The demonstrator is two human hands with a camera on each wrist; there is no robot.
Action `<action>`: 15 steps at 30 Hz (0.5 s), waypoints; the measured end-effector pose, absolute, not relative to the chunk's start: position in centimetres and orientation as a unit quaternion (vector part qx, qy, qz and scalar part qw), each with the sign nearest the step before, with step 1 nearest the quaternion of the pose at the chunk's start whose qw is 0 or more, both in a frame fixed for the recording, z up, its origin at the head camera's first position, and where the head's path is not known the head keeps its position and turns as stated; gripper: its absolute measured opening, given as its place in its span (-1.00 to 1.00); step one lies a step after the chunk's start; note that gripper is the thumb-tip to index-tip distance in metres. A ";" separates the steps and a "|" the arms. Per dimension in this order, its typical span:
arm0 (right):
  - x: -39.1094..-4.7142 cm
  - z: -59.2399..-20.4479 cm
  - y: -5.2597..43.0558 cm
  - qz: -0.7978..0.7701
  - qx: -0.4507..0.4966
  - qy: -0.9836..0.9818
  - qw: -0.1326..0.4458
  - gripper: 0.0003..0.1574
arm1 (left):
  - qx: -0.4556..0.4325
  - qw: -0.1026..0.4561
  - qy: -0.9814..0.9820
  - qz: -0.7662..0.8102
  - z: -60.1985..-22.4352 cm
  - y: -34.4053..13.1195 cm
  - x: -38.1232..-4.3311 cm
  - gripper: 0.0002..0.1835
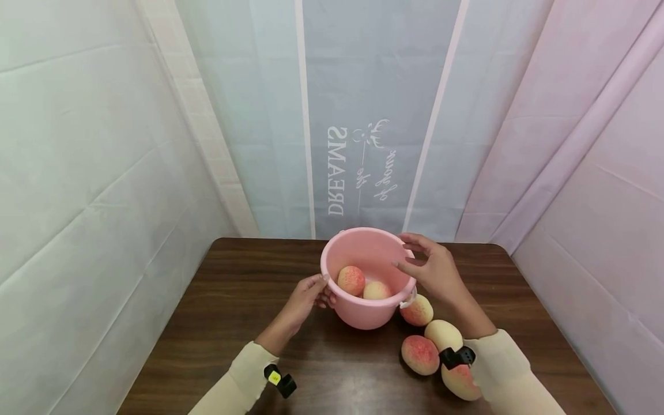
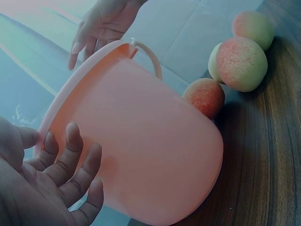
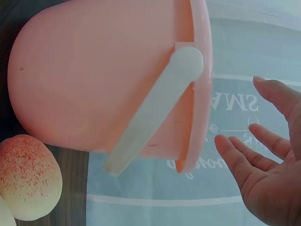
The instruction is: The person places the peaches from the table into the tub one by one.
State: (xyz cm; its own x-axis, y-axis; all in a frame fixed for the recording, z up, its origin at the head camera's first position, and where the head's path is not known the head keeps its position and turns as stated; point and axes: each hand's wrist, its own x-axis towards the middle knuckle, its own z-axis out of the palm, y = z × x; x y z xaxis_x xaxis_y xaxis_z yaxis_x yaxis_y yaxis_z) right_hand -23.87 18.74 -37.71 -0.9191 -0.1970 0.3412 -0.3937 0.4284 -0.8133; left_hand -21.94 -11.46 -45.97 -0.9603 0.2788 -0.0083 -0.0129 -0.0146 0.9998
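A pink bucket (image 1: 365,314) stands upright on the table, its white handle (image 3: 150,110) hanging down at the right side. Inside it lie a reddish peach (image 1: 351,280) and a paler peach (image 1: 377,290). My left hand (image 1: 308,297) holds the bucket's left rim, thumb at the lip and fingers bent against the outer wall. Over the right rim is my right hand (image 1: 433,268), fingers and thumb spread with nothing between them. In the right wrist view, that hand (image 3: 268,165) shows apart from the rim.
Several peaches lie on the table right of the bucket: one close by its wall (image 1: 417,311), a red one (image 1: 420,355), a pale one (image 1: 443,335) and another partly behind the right sleeve (image 1: 460,383). A grey-blue curtain (image 1: 373,86) hangs behind the wooden table (image 1: 249,276).
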 end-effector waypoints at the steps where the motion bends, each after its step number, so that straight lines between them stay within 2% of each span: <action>1: -23.8 -37.7 18.8 0.506 0.177 -0.838 0.098 -0.27 | 0.096 0.103 0.694 0.706 -46.0 -11.4 -21.9 -0.58; 15: -22.7 -37.8 21.2 0.496 0.178 -0.839 0.134 -0.33 | 0.097 0.103 0.701 0.699 -46.1 -11.5 -21.9 -0.55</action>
State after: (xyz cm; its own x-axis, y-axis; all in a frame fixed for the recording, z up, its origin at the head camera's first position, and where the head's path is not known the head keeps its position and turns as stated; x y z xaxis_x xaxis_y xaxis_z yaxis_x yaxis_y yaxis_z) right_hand -22.72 21.25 -37.80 -0.9010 -0.1659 0.4009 -0.4312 0.4448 -0.7850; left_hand -21.94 -11.49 -46.06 -0.9599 0.2804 -0.0085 -0.0076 0.0042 1.0000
